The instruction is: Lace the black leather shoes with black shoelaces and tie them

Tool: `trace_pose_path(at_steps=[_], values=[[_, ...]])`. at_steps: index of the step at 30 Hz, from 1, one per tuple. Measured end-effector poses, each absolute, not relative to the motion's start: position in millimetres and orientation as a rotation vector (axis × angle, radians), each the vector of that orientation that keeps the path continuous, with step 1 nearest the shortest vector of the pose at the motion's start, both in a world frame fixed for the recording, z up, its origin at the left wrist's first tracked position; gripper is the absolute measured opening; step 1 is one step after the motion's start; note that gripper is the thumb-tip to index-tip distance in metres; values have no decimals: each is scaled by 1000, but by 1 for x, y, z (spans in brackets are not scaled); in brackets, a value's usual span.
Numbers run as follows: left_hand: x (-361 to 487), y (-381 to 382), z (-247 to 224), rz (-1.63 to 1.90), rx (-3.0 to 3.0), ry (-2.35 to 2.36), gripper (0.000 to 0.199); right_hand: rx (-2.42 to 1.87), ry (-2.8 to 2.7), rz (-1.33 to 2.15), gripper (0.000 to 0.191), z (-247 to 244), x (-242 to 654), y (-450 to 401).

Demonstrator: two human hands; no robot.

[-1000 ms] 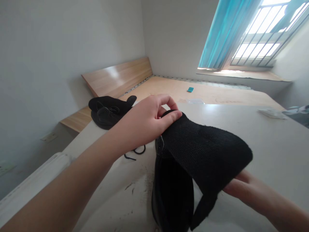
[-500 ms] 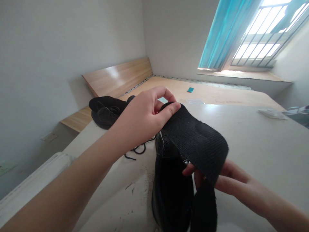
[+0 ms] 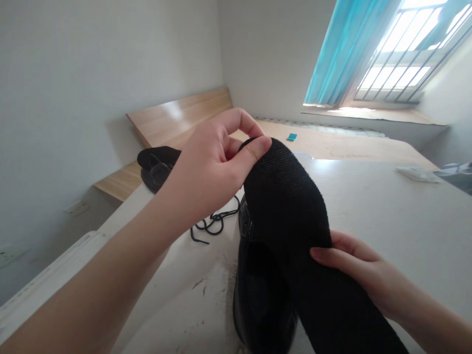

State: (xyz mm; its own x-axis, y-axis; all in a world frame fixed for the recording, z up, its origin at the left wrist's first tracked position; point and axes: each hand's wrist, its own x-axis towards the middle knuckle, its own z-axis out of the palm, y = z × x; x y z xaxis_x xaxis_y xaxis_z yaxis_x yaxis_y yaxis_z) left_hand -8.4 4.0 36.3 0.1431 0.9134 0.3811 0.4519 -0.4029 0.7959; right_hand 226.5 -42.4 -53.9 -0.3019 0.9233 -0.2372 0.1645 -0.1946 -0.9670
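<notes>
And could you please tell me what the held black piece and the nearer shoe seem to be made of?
The held black piece looks like matte fabric, given its fine weave. The nearer shoe seems glossy leather or a synthetic, judging by its highlights.

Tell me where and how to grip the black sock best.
Probably a pinch at the rounded upper end of the black sock, coming from the left, as the left hand does: it's thin and soft. Steady the right edge from the right, as the right hand does with its thumb on the face, since the shoe lies below-left in view.
</notes>
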Motion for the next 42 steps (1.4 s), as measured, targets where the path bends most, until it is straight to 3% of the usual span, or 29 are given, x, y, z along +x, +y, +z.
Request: trace_pose_path(at_steps=[17,25,31,35,40,42], values=[[0,4,24,918,1732,952,8,-1352,-1478,1283,42,-52,222,-40],[2,6,21,942,1665,978,11,-1158,-1893,1003,72,-54,221,-45],[1,4,24,978,1701,1011,11,-1209,-1869,618,39,-65,220,-43],[-1,4,27,1006,1760,1092,11,-1225,-1829,686,17,-59,223,-42],[0,6,28,1007,1716,1071,37,-1275,-1742,812,28,-54,220,-42],[-1,8,26,932,1760,1078,39,-1287,-1702,842,34,-53,220,-42]])
